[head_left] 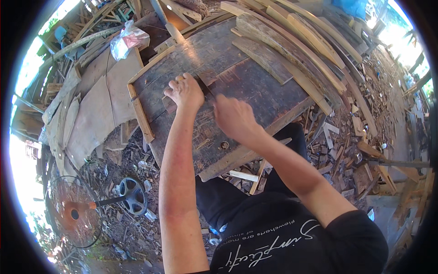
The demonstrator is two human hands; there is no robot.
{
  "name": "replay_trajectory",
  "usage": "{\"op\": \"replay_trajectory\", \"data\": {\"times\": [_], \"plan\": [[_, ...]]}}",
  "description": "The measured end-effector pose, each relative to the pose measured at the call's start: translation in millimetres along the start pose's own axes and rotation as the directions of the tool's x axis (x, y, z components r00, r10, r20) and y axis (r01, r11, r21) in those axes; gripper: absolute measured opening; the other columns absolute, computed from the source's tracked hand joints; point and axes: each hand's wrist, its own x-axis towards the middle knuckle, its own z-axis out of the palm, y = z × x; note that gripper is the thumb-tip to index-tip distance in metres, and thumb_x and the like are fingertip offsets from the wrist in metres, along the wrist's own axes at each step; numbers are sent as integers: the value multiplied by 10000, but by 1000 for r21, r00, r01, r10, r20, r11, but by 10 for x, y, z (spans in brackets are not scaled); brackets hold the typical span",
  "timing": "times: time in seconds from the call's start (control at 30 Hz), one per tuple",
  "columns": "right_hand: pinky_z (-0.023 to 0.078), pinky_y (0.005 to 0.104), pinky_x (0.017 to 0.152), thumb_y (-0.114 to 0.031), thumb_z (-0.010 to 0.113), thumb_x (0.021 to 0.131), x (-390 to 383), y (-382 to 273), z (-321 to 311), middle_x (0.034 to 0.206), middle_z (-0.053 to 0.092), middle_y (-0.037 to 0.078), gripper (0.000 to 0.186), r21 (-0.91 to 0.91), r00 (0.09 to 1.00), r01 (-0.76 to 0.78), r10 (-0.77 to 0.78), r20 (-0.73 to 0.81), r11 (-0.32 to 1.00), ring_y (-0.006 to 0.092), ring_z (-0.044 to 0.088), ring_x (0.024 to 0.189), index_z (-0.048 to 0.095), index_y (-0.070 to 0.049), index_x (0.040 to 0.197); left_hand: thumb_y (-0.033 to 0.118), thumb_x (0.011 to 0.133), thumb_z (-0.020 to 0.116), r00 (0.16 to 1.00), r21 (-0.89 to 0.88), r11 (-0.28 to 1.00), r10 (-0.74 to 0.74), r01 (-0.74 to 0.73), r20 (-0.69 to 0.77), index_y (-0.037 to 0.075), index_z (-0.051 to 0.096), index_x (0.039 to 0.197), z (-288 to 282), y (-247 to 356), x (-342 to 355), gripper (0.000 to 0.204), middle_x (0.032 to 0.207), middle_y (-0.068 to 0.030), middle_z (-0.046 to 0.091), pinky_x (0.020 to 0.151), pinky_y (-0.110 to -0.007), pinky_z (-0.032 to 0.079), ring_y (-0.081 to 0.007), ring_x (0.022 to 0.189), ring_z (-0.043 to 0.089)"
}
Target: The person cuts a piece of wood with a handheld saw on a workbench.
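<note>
On the dark wooden workbench (255,86), my left hand (185,92) presses down with curled fingers on a small piece of brown wood (208,76), which shows at either side of the hand. My right hand (233,116), slightly smeared by motion, is closed round the handle of a tool with a dark, thin blade (204,86). This blade meets the wood just right of my left hand. The grip hides the handle, and whether the edge is toothed I cannot tell.
Long curved boards (292,50) lie along the bench's far right. A wooden strip (141,112) edges its left side. A clear plastic bag (129,40) lies at the far left, above plywood sheets (93,114). A standing fan (75,212) is at lower left; wood scraps cover the ground.
</note>
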Motion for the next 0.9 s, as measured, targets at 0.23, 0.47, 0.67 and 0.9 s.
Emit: {"op": "replay_trajectory", "data": {"times": [0.23, 0.47, 0.67, 0.9], "plan": [[523, 509, 656, -228, 499, 955, 103, -11, 56, 729, 654, 233, 239, -38, 998, 3, -5, -60, 999, 436, 658, 715, 566, -14, 871, 113, 802, 594, 994, -44, 999, 23, -28, -105, 3, 536, 1194, 61, 13, -72, 411, 1251, -194, 548, 951, -566, 340, -393, 1179, 476], [523, 509, 665, -238, 495, 961, -273, 20, -54, 741, 656, 231, 251, -69, 1000, 7, -8, -4, 998, 440, 655, 715, 565, -11, 878, 93, 792, 608, 1000, -50, 998, 26, -27, -12, -10, 538, 1182, 15, -6, -117, 409, 1232, -191, 551, 947, -585, 332, -379, 1169, 478], [520, 508, 686, -229, 496, 956, 20, 25, -31, 753, 659, 232, 238, -97, 1000, 17, -18, -9, 995, 436, 656, 730, 563, -11, 888, 98, 791, 628, 999, -76, 997, 21, -23, -25, 2, 539, 1200, -38, 40, -76, 429, 1252, -171, 541, 969, -597, 321, -380, 1198, 454], [515, 515, 688, -214, 514, 943, -304, -33, -186, 756, 656, 239, 221, -116, 999, -11, 16, 49, 993, 437, 652, 733, 558, -8, 876, 102, 786, 634, 998, -67, 997, 23, -27, -57, 15, 550, 1185, -2, -27, -81, 416, 1222, -169, 550, 961, -608, 326, -379, 1174, 471]]}}
